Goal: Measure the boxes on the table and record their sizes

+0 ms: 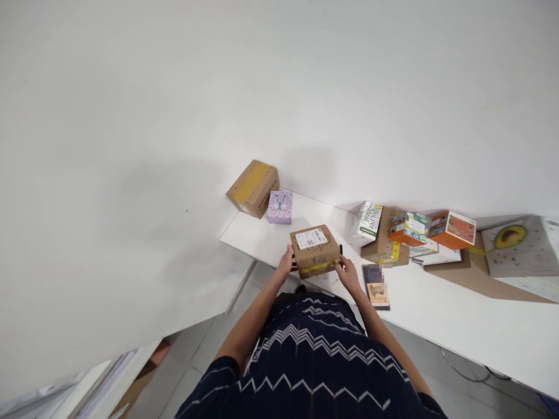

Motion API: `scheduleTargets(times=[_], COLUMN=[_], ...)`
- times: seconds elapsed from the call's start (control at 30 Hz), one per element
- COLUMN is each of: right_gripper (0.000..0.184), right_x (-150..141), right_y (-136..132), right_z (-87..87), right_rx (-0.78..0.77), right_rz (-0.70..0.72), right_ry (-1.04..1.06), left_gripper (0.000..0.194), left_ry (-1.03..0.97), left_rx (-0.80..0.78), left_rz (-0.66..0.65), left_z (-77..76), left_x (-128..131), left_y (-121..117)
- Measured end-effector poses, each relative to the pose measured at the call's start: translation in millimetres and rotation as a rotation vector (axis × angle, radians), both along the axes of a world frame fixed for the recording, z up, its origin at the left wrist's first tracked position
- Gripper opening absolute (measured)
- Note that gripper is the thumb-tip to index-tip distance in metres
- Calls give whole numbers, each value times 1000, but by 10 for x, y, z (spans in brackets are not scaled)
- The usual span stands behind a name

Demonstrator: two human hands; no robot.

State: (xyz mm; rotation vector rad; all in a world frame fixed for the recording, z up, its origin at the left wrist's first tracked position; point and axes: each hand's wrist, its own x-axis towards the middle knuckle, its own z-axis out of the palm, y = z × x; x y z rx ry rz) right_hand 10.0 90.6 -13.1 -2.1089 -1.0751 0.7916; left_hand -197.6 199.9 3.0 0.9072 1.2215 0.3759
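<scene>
A brown cardboard box with a white label on top and yellow tape along its near side is held between my two hands over the white table. My left hand grips its left side. On the right side, my right hand has its fingers around the lower corner. A small black thing shows beside that corner, too small to name. Behind the box is a purple patterned box, and a larger taped cardboard box is at its left.
To the right, a white "Super Meal" box, an orange box, a blue-and-orange box and a large avocado-print box line the wall. A dark flat item lies near the front edge of the white table.
</scene>
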Motion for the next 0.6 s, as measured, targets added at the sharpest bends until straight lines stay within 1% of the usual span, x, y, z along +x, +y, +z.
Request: scheduleTargets(times=[0.1, 0.2, 0.27, 0.37, 0.43, 0.53, 0.6], right_gripper=[55, 60, 61, 66, 68, 66, 63], right_x=[-24, -30, -28, -41, -66, -107, -119], right_y=[26, 72, 89, 76, 52, 19, 6], right_z=[195, 289, 268, 163, 99, 64, 74], right_rx=[73, 97, 78, 44, 55, 70, 51], right_rz=[-82, -112, -108, -102, -104, -111, -125], right_ry=[107, 190, 186, 168, 174, 208, 254], left_gripper=[77, 76, 70, 57, 57, 54, 50], left_ry=[63, 98, 121, 133, 125, 139, 148], left_rx=[54, 129, 208, 358, 417, 381, 362], left_rz=[-50, -75, -86, -96, -88, -70, -72], left_z=[123, 172, 143, 41, -23, -62, -43], left_x=[-43, -35, -16, 8, 17, 24, 25], left_y=[74, 95, 76, 21, -22, -81, -111])
